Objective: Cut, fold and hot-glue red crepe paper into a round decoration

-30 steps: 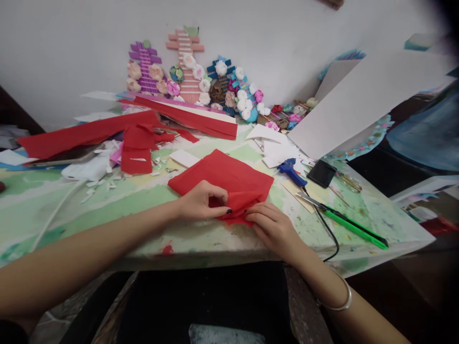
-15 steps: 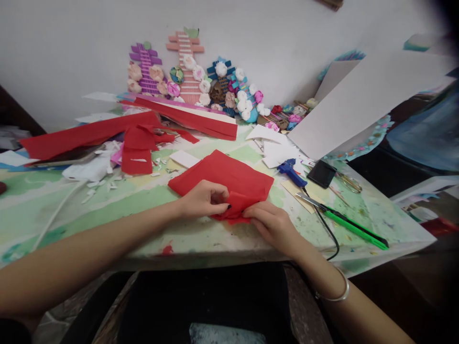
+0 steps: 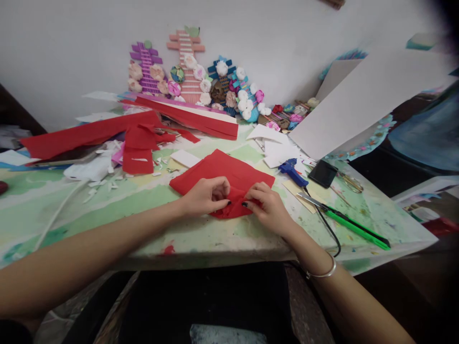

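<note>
A paint-stained green-and-white table holds, around the central creased red paper sheet, a large stiff white sheet at two o'clock and a long red strip at ten. The left hand and right hand pinch its six-o'clock folds. Nearby: green-and-black utility knife, four o'clock; blue glue gun, three.

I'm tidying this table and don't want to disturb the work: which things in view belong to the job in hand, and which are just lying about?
In the job:
red sheet, with left hand and right hand at its crumpled near edge

Apparently just lying about, untouched:
blue glue gun
green cutter, blade out
flat black object
long red strip
</note>
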`<state>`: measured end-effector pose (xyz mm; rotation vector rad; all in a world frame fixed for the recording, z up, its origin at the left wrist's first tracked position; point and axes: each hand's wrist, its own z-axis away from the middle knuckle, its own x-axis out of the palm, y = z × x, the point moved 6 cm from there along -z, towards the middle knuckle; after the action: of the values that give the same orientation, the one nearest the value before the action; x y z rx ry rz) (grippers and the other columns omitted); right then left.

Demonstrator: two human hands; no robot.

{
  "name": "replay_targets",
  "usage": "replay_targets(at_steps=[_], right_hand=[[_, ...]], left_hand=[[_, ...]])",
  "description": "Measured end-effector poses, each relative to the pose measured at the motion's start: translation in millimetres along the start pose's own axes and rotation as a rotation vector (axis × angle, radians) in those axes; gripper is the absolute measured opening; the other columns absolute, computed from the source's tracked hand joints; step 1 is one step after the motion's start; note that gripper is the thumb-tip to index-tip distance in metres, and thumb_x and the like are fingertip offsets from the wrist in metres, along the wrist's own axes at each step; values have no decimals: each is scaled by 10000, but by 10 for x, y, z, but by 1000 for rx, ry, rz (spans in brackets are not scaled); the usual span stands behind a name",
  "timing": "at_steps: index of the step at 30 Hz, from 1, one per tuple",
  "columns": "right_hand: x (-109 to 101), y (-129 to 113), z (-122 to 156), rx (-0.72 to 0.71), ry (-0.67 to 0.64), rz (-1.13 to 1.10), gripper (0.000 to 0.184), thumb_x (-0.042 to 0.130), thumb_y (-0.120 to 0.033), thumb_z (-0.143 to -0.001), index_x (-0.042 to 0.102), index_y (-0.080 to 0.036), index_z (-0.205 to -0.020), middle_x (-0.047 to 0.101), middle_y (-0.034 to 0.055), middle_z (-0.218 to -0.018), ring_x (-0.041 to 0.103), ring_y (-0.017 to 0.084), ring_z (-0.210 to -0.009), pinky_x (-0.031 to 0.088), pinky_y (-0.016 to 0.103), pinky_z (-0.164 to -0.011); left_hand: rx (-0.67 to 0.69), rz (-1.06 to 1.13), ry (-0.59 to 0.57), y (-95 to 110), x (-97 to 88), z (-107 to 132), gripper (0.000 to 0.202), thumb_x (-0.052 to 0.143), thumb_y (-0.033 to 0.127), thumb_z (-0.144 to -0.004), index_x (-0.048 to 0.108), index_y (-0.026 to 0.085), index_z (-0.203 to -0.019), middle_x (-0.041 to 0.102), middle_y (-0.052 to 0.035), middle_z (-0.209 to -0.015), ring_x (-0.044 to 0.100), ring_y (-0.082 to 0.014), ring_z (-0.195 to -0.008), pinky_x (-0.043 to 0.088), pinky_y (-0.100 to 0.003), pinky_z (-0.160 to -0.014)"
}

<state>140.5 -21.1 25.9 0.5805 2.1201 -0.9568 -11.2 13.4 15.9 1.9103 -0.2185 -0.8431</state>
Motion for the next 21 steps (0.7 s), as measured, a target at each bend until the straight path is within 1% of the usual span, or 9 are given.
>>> replay_targets(at_steps=[2,4,6,8,9,11,16,19,21], right_hand=[[15,54,-2,36,9,-16,134,566,-66,-791,572,-184,-728,554,47,-818,497,191,-793,424,343,-722],[27,95,1,51,26,-43,134,568,-69,-785,562,-186,-719,564,59,-883,512,199,-849,430,364,-769],[38,124,5,57,41,-71,127,563,-83,-793,560,-187,-721,573,73,-966,522,210,-921,428,391,-822],[47,144,7,66,48,-93,118,557,-99,-806,560,-188,-728,573,83,-1022,525,217,-973,424,410,-857],[50,152,7,72,49,-100,116,552,-106,-813,560,-188,-732,573,85,-1035,528,218,-984,424,415,-865],[56,157,6,78,48,-105,114,543,-115,-825,557,-188,-738,573,89,-1051,533,217,-997,424,417,-876],[63,149,-5,72,61,-94,109,534,-112,-830,548,-185,-751,578,96,-1034,545,210,-974,434,410,-867],[72,135,-38,62,66,-89,101,526,-117,-833,553,-184,-762,578,94,-1008,550,204,-939,444,402,-843],[83,120,-80,64,61,-93,100,529,-114,-831,554,-181,-761,574,84,-981,551,190,-900,452,376,-813]], left_hand=[[26,-23,-30,49,-5,12,184,607,212,-765,438,178,-829,496,41,-685,480,-71,-563,399,-183,-501],[93,-94,-93,119,16,30,229,641,283,-766,450,180,-837,505,23,-748,480,-79,-585,406,-194,-513],[187,-215,-152,187,56,53,265,680,351,-745,495,167,-794,510,-16,-840,479,-94,-640,411,-215,-551],[257,-344,-168,221,97,73,272,702,368,-729,534,154,-735,496,-48,-917,474,-118,-710,414,-243,-618],[265,-392,-167,219,115,78,260,701,359,-732,544,152,-720,488,-54,-933,471,-130,-738,411,-256,-650],[240,-448,-152,189,144,75,214,680,313,-752,540,154,-724,479,-46,-911,464,-141,-755,396,-264,-670],[149,-473,-125,126,170,47,156,633,200,-769,481,167,-761,502,2,-771,442,-123,-666,344,-240,-612],[129,-485,-150,115,163,32,118,609,177,-769,492,173,-780,538,7,-749,460,-124,-653,341,-243,-615],[122,-506,-144,99,122,16,95,582,160,-767,494,178,-800,549,6,-756,469,-124,-650,340,-244,-613]])
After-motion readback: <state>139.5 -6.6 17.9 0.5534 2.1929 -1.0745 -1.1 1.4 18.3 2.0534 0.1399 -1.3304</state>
